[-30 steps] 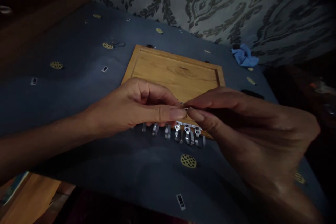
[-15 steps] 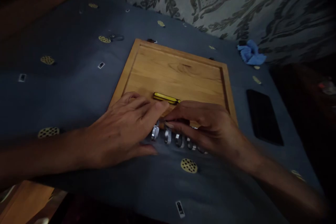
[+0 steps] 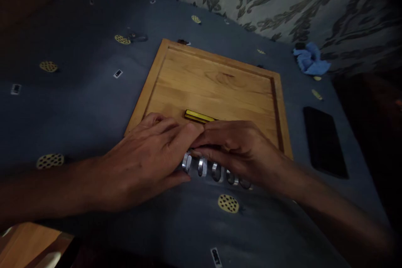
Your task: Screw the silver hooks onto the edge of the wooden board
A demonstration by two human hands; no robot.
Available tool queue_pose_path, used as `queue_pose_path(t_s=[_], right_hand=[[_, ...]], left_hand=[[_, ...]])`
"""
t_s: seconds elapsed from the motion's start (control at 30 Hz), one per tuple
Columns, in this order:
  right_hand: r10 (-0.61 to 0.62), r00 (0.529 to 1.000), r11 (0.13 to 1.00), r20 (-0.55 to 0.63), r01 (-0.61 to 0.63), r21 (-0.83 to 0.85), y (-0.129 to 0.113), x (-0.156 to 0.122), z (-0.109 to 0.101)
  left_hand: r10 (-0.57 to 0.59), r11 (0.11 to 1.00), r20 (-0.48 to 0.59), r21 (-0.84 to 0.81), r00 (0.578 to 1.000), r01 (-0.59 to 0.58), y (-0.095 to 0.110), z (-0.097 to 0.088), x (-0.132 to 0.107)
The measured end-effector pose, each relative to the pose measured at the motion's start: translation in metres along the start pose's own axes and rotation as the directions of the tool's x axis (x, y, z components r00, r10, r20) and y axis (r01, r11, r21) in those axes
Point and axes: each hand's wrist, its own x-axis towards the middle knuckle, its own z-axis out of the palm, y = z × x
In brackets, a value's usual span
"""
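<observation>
My left hand (image 3: 144, 159) lies over the near left part of a wooden board (image 3: 216, 79), its fingers bent and its thumb apart, lower down. What lies under its fingers is hidden. Against its fingertips, my right hand (image 3: 241, 146) pinches thumb and forefinger together at the board's near edge; anything between them is hidden. Below the fingers, several shiny metal loops (image 3: 217, 171) stand in a row along that edge. The leftmost loop sits between my left thumb and forefinger. A yellow and black handle (image 3: 199, 116), like a screwdriver's, lies on the board just beyond both hands.
Right of the board lies a black phone-like slab (image 3: 325, 142). A crumpled blue cloth (image 3: 311, 59) is at the back right, near the patterned wall (image 3: 282, 4). A small dark looped item (image 3: 138, 36) rests on the blue patterned tablecloth (image 3: 84, 109) at the back left.
The view has shifted slightly. My right fingertips have moved in closer against my left hand, covering the tip end of the yellow handle. The loops below show more clearly.
</observation>
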Motion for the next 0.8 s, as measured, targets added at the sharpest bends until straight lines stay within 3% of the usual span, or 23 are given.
queue_pose_path(t_s=[0.33, 0.8], right_hand=[[-0.057, 0.996, 0.993, 0.065, 0.063, -0.098, -0.001, 0.004, -0.002], [0.062, 0.979, 0.983, 0.193, -0.026, -0.183, -0.012, 0.009, -0.009]], left_hand=[[-0.047, 0.995, 0.005, -0.085, 0.999, 0.048, 0.0, 0.0, 0.001], [-0.048, 0.996, 0.006, -0.07, 0.999, 0.048, 0.0, -0.001, 0.0]])
